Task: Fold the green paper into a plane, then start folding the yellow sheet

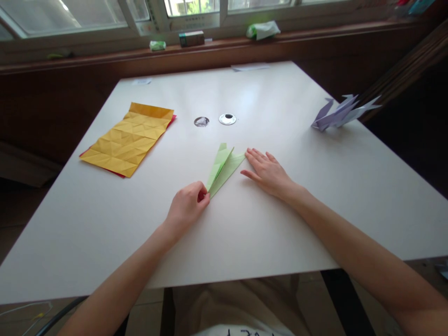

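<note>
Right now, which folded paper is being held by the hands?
The green folded paper: the left hand pinches its tip and the right hand touches its edge. The yellow paper and purple paper lie untouched.

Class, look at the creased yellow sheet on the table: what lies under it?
Under the yellow sheet a red sheet peeks out at the far right corner and along the near edge. Its middle is covered, so whether anything else lies beneath cannot be seen.

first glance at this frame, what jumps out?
The folded green paper at the middle of the white table: the left hand pinches its near tip, the right hand lies flat beside its far corner. Creased yellow paper lies far left, purple folded paper far right.
</note>
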A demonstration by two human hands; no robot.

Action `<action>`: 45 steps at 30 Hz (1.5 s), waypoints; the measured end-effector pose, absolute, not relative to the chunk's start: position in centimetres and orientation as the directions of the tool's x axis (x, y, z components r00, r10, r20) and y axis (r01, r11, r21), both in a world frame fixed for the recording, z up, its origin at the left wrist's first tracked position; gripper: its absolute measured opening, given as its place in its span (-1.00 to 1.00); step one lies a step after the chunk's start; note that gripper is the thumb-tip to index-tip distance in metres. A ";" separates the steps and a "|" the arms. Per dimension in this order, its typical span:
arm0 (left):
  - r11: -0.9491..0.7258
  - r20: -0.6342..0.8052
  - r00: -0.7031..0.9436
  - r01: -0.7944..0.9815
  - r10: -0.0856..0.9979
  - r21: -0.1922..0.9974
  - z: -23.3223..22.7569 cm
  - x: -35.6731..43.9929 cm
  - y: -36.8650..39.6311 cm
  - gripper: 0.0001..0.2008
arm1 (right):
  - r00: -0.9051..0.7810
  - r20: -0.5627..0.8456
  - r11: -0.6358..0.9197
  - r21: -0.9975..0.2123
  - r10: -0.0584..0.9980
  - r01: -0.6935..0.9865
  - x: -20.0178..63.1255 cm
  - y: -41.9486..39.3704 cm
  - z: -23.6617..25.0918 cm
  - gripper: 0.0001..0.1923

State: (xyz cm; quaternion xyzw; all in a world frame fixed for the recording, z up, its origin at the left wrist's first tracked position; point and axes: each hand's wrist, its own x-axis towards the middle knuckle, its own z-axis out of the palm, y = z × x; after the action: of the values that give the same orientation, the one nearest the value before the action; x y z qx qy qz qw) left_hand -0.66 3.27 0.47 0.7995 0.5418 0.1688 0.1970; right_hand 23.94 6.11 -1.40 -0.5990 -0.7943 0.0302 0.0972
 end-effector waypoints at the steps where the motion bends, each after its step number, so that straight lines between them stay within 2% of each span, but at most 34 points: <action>1: -0.356 0.068 0.369 0.809 0.927 0.467 0.5 -0.7 3.3 -0.91 | -0.224 0.143 0.247 -0.169 0.964 0.954 24.0 6.1 -1.5 -0.30; 4: -0.486 0.137 0.472 0.786 0.871 0.381 0.6 -1.2 3.5 -0.93 | -0.101 0.275 0.171 -0.244 0.956 0.954 24.4 6.1 -1.2 -0.28; 8: -0.607 0.174 0.586 0.721 0.792 0.334 0.6 -1.9 4.2 -0.78 | 0.029 0.469 0.236 -0.495 0.883 0.836 25.1 6.0 0.3 -0.43; 10: -0.623 0.192 0.596 0.703 0.779 0.343 0.5 -2.1 4.4 -0.79 | 0.005 0.438 0.295 -0.613 0.899 0.733 25.1 5.6 1.0 -0.56; 12: -0.645 0.217 0.613 0.669 0.760 0.369 0.5 -2.1 4.5 -0.81 | -0.112 0.402 0.373 -0.663 0.909 0.649 24.5 5.1 1.2 -0.70; 16: -0.711 0.253 0.675 0.583 0.693 0.393 0.4 -1.8 4.5 -0.82 | -0.413 0.339 0.527 -0.658 0.845 0.538 22.2 4.0 0.4 -0.81; 18: -0.748 0.275 0.704 0.548 0.654 0.376 0.3 -1.5 4.4 -0.83 | -0.490 0.305 0.558 -0.636 0.817 0.534 20.9 3.6 -0.1 -0.86; 21: -0.796 0.301 0.744 0.499 0.596 0.343 0.2 -1.0 4.3 -0.84 | -0.438 0.239 0.483 -0.622 0.866 0.617 19.4 3.1 -0.7 -0.84; 23: -0.810 0.299 0.760 0.485 0.577 0.331 0.1 -0.6 4.2 -0.84 | -0.448 0.234 0.497 -0.553 0.863 0.669 18.8 2.9 -0.9 -0.80; 28: -0.803 0.266 0.764 0.511 0.588 0.306 0.3 -0.5 4.1 -0.84 | -0.473 0.166 0.492 -0.465 0.865 0.736 18.6 2.6 -0.6 -0.68; 32: -0.791 0.266 0.746 0.551 0.610 0.267 0.4 -0.7 4.3 -0.85 | -0.503 0.129 0.502 -0.451 0.855 0.738 19.1 2.3 -0.2 -0.60; 38: -0.737 0.293 0.677 0.638 0.675 0.224 0.1 -1.4 5.3 -0.86 | -0.554 0.081 0.527 -0.447 0.829 0.723 19.2 1.8 0.4 -0.58; 45: -0.705 0.311 0.635 0.667 0.707 0.242 0.1 -1.7 5.5 -0.87 | -0.696 -0.033 0.619 -0.428 0.718 0.659 19.5 1.0 1.8 -0.54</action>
State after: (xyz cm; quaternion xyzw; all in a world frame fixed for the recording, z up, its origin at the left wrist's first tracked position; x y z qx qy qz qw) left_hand -1.68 5.52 0.09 0.9027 0.3806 0.1939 0.0521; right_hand 19.47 0.98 1.76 -0.3836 -0.8970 0.2080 0.0708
